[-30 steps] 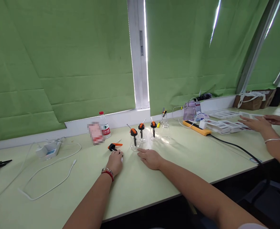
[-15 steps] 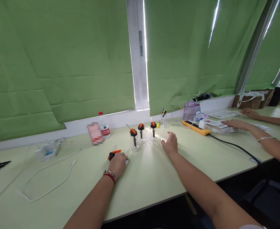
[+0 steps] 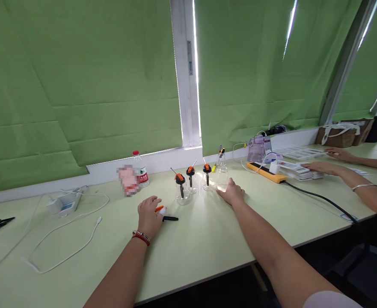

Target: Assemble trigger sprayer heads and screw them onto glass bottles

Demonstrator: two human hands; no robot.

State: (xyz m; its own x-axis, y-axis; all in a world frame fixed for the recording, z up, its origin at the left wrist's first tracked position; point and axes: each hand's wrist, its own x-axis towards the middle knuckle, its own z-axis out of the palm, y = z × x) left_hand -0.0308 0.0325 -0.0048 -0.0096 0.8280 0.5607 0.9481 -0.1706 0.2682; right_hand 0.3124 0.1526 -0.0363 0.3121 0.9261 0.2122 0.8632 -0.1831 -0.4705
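Clear glass (image 3: 223, 174) stands just beyond our right hand (image 3: 233, 192) in the head view; our fingers spread at its near side, and we cannot tell whether they grip it. Our left hand (image 3: 149, 214) bends over an orange tool (image 3: 159, 208) low over the table (image 3: 191, 256), its hold hidden. Three similar tools (image 3: 179, 178) stand in jars (image 3: 183, 199) between our hands. We best keep the fingers low, forearms well apart from the jars.

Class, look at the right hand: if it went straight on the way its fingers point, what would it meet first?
Most likely the clear container just ahead of the right hand. The fingertips look very close to it and may already touch; depth is hard to judge.
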